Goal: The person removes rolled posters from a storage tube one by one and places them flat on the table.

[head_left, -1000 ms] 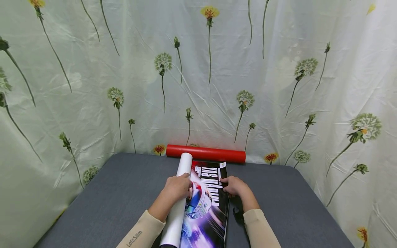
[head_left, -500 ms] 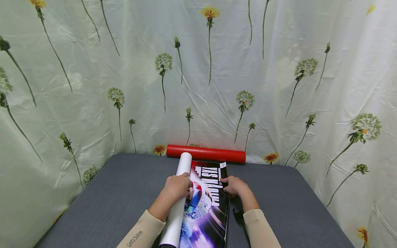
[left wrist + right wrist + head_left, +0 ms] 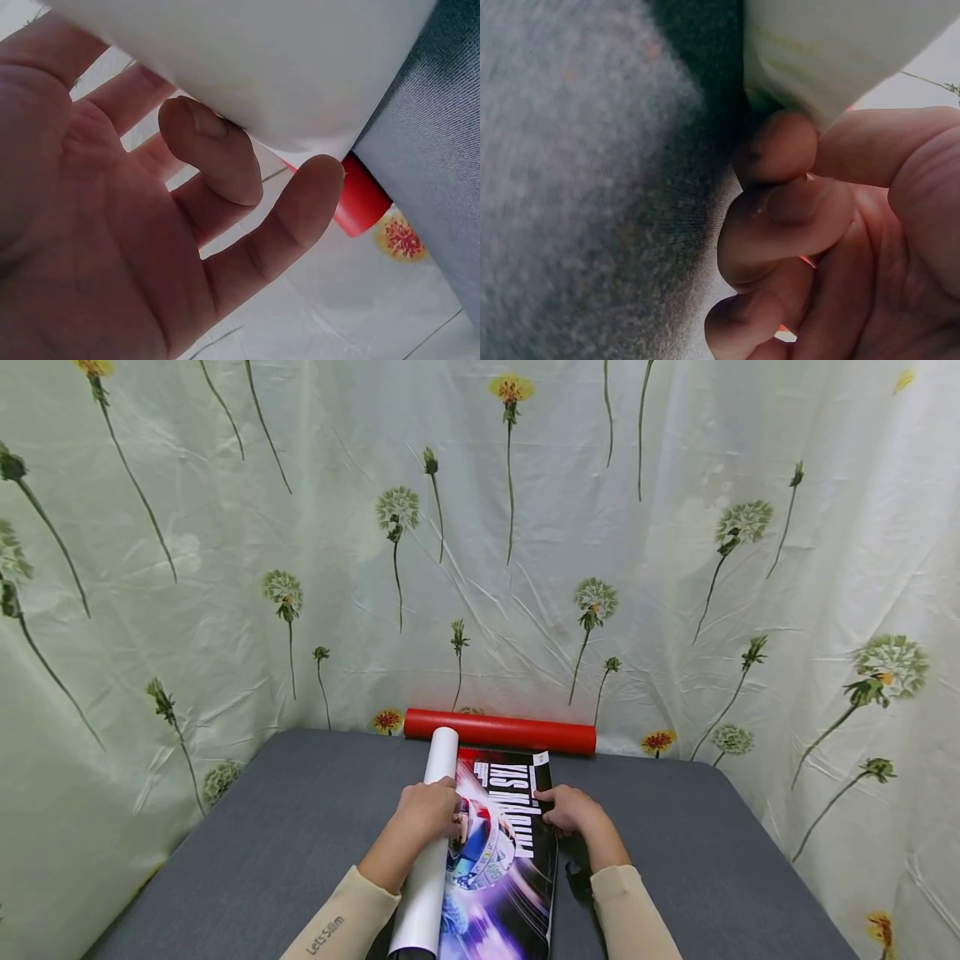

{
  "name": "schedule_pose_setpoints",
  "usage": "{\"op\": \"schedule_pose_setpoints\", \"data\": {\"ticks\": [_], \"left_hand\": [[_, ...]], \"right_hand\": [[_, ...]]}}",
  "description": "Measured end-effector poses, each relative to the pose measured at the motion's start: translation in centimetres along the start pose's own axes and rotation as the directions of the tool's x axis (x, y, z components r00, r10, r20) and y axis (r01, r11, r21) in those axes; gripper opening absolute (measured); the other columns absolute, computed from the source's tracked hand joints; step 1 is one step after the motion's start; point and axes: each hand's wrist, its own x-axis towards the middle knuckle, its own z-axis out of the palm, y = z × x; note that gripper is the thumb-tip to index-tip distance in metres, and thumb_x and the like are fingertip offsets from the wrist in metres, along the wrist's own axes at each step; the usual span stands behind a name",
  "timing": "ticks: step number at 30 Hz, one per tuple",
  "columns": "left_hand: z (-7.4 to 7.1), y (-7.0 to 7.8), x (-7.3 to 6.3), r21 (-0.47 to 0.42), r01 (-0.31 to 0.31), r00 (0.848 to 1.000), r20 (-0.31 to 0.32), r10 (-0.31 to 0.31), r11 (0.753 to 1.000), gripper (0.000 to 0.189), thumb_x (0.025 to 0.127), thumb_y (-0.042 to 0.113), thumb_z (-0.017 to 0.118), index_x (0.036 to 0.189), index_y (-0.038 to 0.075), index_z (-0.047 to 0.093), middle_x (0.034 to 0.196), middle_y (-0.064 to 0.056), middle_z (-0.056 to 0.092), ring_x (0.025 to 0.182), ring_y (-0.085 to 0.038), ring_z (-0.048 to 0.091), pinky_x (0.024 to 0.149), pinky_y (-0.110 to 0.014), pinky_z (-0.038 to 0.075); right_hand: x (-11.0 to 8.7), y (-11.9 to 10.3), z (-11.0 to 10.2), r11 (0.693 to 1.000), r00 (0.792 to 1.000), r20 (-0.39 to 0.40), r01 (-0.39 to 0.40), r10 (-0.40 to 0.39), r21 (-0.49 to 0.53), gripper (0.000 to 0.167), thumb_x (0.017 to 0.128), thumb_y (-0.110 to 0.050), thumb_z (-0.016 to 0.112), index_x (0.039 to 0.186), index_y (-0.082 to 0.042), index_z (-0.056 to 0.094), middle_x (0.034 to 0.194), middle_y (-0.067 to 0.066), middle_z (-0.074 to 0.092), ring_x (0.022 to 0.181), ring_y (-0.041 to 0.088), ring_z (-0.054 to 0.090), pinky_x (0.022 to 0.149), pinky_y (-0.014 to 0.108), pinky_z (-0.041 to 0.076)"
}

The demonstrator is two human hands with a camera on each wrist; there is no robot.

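A glossy poster (image 3: 498, 893) lies partly unrolled in the head view, printed with white lettering, a helmet and purple streaks. Its left side is still a white roll (image 3: 420, 902), pointing away from me. My left hand (image 3: 429, 812) holds this roll around its middle; in the left wrist view bent fingers (image 3: 300, 202) lie against the white paper. At the poster's right edge my right hand (image 3: 573, 812) pinches the paper, thumb on top. The right wrist view shows its curled fingers (image 3: 780, 225) under the sheet, close to the grey cloth.
A red tube (image 3: 498, 731) lies crosswise at the back of the grey table (image 3: 300, 843), just beyond the poster. Behind it hangs a pale curtain (image 3: 330, 527) with printed dandelions. A small dark object (image 3: 577, 881) shows beside my right wrist.
The white roll has shifted slightly left, so a little more of the printed side shows. My right hand stays at the poster's edge.
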Motion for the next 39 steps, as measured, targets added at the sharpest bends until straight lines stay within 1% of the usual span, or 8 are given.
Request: {"op": "schedule_pose_setpoints", "data": {"ticks": [6,10,16,19,24,28,34,39], "left_hand": [[-0.41,-0.09,-0.14,-0.011,-0.007,1.0,0.014,0.008,1.0,0.014,0.084,0.022,0.088,0.097,0.019,0.082,0.105,0.001,0.071,0.082,-0.023,0.065,0.074,-0.044,0.059],[-0.66,-0.14,-0.3,-0.016,-0.019,0.999,0.028,0.02,1.0,0.011,0.088,0.02,0.083,0.099,0.022,0.082,0.105,0.0,0.074,0.084,-0.023,0.066,0.075,-0.045,0.058],[-0.44,-0.27,-0.24,-0.013,-0.026,1.0,0.011,0.026,1.0,0.018,0.083,0.024,0.088,0.1,0.021,0.082,0.106,-0.002,0.071,0.083,-0.026,0.067,0.073,-0.046,0.059],[-0.44,-0.31,-0.21,-0.016,-0.026,1.0,0.008,0.026,1.0,0.023,0.081,0.024,0.091,0.101,0.021,0.082,0.106,-0.002,0.071,0.083,-0.026,0.068,0.073,-0.046,0.06],[-0.61,-0.36,-0.18,-0.024,-0.02,1.0,0.018,0.02,1.0,0.024,0.081,0.018,0.089,0.104,0.023,0.083,0.105,-0.002,0.074,0.085,-0.027,0.068,0.074,-0.048,0.059],[-0.48,-0.42,-0.1,-0.033,-0.015,1.0,0.025,0.016,0.999,0.024,0.081,0.019,0.089,0.104,0.023,0.083,0.102,-0.003,0.074,0.084,-0.027,0.068,0.074,-0.048,0.059],[-0.47,-0.45,-0.18,-0.046,-0.034,0.999,0.008,0.035,0.998,0.031,0.076,0.025,0.095,0.104,0.02,0.081,0.108,-0.001,0.071,0.084,-0.025,0.065,0.074,-0.046,0.058],[-0.48,-0.53,-0.15,-0.046,-0.036,0.999,0.013,0.037,0.998,0.032,0.077,0.021,0.093,0.107,0.02,0.081,0.11,-0.001,0.072,0.085,-0.026,0.066,0.076,-0.048,0.059]], "right_hand": [[0.38,0.25,-0.02,1.0,1.0,-0.001,-0.004,0.004,0.009,0.051,0.098,-0.01,0.071,0.148,-0.018,0.064,0.084,0.013,0.065,0.058,0.02,0.057,0.058,0.03,0.044],[0.37,0.37,-0.11,1.0,1.0,0.004,-0.002,0.002,0.016,0.052,0.098,-0.008,0.07,0.148,-0.017,0.063,0.087,0.013,0.066,0.057,0.019,0.058,0.057,0.029,0.045],[0.18,0.49,-0.2,1.0,1.0,0.008,0.001,-0.001,0.024,0.052,0.098,-0.006,0.069,0.149,-0.018,0.063,0.085,0.012,0.067,0.057,0.018,0.059,0.057,0.029,0.046],[0.11,0.5,-0.29,1.0,1.0,0.006,0.001,-0.001,0.028,0.052,0.098,-0.007,0.069,0.149,-0.017,0.063,0.083,0.012,0.066,0.056,0.018,0.058,0.058,0.03,0.047],[-0.04,0.58,-0.49,0.999,1.0,0.004,-0.008,0.008,0.034,0.052,0.099,-0.007,0.069,0.149,-0.018,0.062,0.079,0.012,0.066,0.057,0.019,0.058,0.06,0.03,0.047],[-0.14,0.58,-0.6,0.999,1.0,0.003,-0.009,0.009,0.03,0.052,0.099,-0.007,0.069,0.149,-0.018,0.062,0.078,0.011,0.066,0.058,0.019,0.059,0.061,0.031,0.047],[-0.24,0.57,-0.75,0.999,0.999,-0.009,-0.033,0.033,-0.01,0.053,0.097,-0.008,0.068,0.148,-0.02,0.063,0.076,0.01,0.066,0.059,0.02,0.059,0.063,0.032,0.045],[-0.36,0.57,-0.87,0.999,0.999,-0.011,-0.038,0.038,-0.008,0.052,0.098,-0.008,0.069,0.148,-0.02,0.063,0.07,0.01,0.067,0.058,0.02,0.059,0.062,0.031,0.044]]}}
